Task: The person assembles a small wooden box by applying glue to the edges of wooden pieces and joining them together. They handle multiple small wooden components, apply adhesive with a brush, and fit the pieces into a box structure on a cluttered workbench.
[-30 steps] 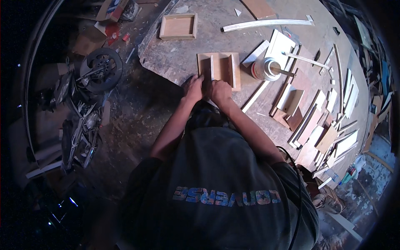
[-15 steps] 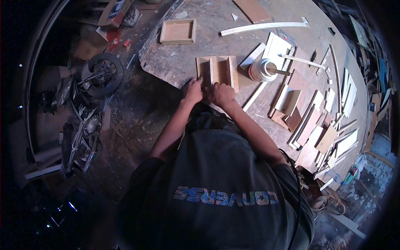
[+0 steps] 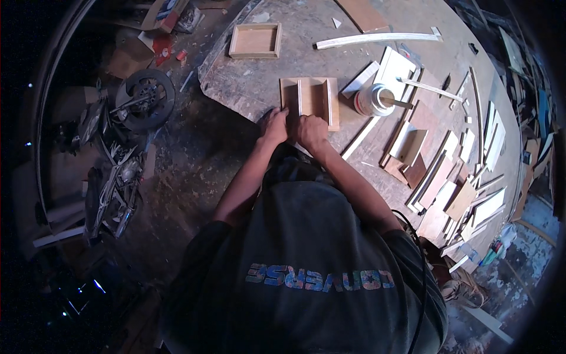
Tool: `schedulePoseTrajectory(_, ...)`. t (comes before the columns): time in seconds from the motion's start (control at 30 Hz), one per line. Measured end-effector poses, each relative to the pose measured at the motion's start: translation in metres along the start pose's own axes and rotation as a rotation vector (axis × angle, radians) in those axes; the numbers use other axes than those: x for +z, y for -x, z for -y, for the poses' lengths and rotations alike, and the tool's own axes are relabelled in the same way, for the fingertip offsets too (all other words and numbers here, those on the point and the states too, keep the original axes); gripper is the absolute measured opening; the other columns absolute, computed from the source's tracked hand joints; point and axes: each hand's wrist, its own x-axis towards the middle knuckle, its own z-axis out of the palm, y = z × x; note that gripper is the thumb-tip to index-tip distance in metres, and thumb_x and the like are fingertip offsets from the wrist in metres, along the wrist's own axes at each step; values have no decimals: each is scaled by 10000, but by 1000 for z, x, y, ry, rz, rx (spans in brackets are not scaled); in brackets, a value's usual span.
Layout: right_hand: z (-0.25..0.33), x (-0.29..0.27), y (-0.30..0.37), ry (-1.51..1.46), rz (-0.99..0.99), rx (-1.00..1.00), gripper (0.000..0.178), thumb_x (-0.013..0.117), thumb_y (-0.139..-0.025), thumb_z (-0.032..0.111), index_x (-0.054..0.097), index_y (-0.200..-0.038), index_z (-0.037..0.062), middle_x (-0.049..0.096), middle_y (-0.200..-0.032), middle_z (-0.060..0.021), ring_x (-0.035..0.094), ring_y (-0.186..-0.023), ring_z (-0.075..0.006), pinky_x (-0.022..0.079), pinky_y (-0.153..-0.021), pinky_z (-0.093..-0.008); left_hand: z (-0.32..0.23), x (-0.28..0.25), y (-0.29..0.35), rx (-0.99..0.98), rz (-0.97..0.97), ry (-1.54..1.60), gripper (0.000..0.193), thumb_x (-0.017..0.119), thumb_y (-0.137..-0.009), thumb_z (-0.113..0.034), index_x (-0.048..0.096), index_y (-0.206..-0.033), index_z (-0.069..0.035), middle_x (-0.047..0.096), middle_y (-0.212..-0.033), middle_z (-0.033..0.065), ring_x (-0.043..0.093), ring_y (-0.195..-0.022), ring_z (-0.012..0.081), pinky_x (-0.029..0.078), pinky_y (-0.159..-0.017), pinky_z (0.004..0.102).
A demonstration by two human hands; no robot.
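Note:
A small wooden assembly (image 3: pixel 290 88), a flat board with upright strips standing on it, lies at the near edge of the workbench. My left hand (image 3: pixel 273 126) grips its near left corner, thumb on top and the other fingers out of sight below the edge. Curled over the near end of the upright strips is my right hand (image 3: pixel 312 131), its knuckles up. The undersides of both hands are hidden. Farther back on the left rests a shallow open wooden tray (image 3: pixel 255 56).
Right of the assembly stands a white tub (image 3: pixel 367 101) with a stick in it. Wood strips and a small open box (image 3: pixel 407 143) cover the bench's right side. A long pale strip (image 3: pixel 377 39) lies at the back. Motorcycle parts (image 3: pixel 144 100) sit on the floor at left.
My right hand has closed more tightly over the near end of the strips. The assembly and my left hand look almost unmoved; the whole view has shifted slightly.

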Motion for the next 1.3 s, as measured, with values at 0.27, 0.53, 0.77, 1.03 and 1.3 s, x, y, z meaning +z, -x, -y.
schedulePoseTrajectory(0.27, 3, -5, 0, 48, 5, 27, 323, 506, -946, 286, 729, -817, 91, 713, -837, -177, 713, -808, -347, 565, -703, -451, -2, 0, 0, -22, 7, 105, 518, 628, -826, -62, 545, -1337, -40, 511, -1373, 261, 413, -1346, 414, 367, -1110, 458)
schedulePoseTrajectory(0.53, 1, -3, -1, -4, -10, 25, 338, 484, -926, 259, 725, -813, 50, 701, -810, -219, 704, -778, -386, 563, -707, -484, -1, 3, 1, 23, -73, 66, 500, 640, -807, -63, 570, -1302, -38, 568, -1247, 237, 496, -1240, 408, 416, -1040, 450)
schedulePoseTrajectory(0.77, 5, -8, 1, 11, -15, 37, 325, 510, -890, 261, 744, -811, 49, 707, -804, -219, 713, -786, -384, 573, -718, -471, -3, -2, 2, 25, -30, 47, 532, 646, -805, -58, 549, -1328, -35, 562, -1258, 220, 502, -1231, 408, 415, -1040, 451)
schedulePoseTrajectory(1.03, 6, -6, -1, 49, 16, 38, 312, 558, -852, 300, 746, -865, 51, 713, -841, -220, 723, -818, -365, 581, -737, -458, -3, -7, -2, -17, 59, 43, 542, 637, -843, -124, 527, -1373, -102, 521, -1345, 237, 457, -1297, 398, 392, -1080, 442)
schedulePoseTrajectory(1.3, 3, -5, -1, -9, 29, 65, 327, 516, -889, 293, 740, -887, 55, 711, -865, -220, 714, -832, -376, 574, -747, -460, 18, 19, -9, 5, -19, 81, 550, 624, -855, -98, 509, -1393, -89, 501, -1374, 244, 436, -1327, 398, 379, -1095, 449)
